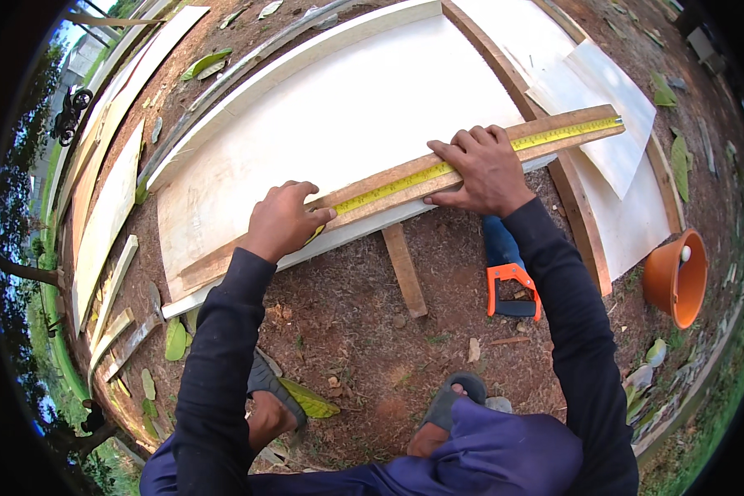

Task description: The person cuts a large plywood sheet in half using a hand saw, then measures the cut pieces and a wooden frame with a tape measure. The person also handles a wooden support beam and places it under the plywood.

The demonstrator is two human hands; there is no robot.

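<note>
A long wooden batten lies slantwise across a white-faced panel, its right end reaching past the panel. Along the batten runs the yellow blade of a tape measure, its hooked tip at the batten's right end. My left hand is closed at the other end of the blade; a bit of yellow shows beneath it, but most of the tape's case is hidden. My right hand grips the batten across its width, thumb on the near side and fingers over the far side, pressing over the blade.
A handsaw with an orange and black handle lies below my right hand. A short wooden piece juts from under the panel. An orange bucket stands at right. Loose boards lie left; a framed panel lies right.
</note>
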